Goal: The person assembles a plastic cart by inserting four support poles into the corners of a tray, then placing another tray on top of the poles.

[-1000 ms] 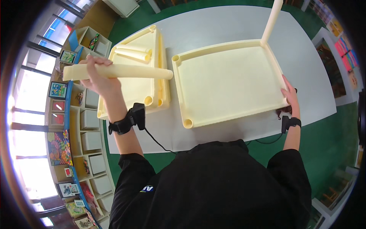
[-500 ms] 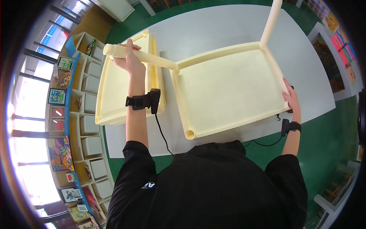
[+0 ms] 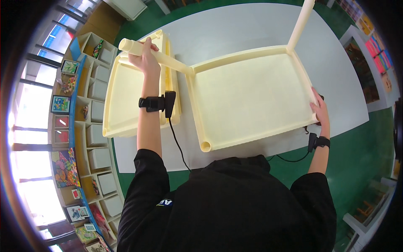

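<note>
A cream plastic tray-like shelf [image 3: 252, 96] with raised rims lies before me, tilted a little on the table. A cream pole [image 3: 170, 62] rises from its far left corner, and my left hand [image 3: 145, 59] is wrapped round it below the thicker end. From the far right corner stands a second cream pole [image 3: 301, 24], untouched. At the near left corner is a round socket [image 3: 205, 146]. My right hand [image 3: 320, 108] grips the shelf's right rim close to the near right corner; part of its fingers is hidden behind the edge.
Left of the shelf, several cream trays [image 3: 130, 101] lie stacked on the white table [image 3: 235, 25]. A low shelving unit [image 3: 90, 122] with white bins and framed pictures runs along the windows. Cables hang from both black wristbands. Green floor [image 3: 348, 147] surrounds the table.
My left hand and the pole's free end have shifted slightly right and away from me. My right hand keeps its hold on the rim.
</note>
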Demonstrator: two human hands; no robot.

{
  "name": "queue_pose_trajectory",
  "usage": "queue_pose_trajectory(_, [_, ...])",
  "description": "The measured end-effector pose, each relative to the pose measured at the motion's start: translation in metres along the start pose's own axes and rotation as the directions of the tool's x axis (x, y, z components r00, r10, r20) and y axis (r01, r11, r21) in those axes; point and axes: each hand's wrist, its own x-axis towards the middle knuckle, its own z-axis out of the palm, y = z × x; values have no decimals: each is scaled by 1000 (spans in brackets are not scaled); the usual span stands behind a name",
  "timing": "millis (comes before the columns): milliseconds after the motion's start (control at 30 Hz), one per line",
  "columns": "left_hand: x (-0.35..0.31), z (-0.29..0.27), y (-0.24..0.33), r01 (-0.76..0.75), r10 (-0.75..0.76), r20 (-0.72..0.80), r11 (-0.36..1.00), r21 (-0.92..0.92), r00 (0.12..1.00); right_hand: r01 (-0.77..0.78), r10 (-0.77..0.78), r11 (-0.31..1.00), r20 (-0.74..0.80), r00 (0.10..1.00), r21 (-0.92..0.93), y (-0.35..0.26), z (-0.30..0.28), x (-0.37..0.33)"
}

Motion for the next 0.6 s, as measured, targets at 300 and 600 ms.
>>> queue_pose_trajectory(300, [11, -1, -14, 102, -102, -122, 995, -3, 987, -12, 12, 1000, 1, 1000, 18, 13, -5, 1])
queue_pose_trajectory(600, [9, -11, -15, 147, -148, -58, 989, -14, 987, -79, 79, 995, -1, 997, 55, 7, -3, 0])
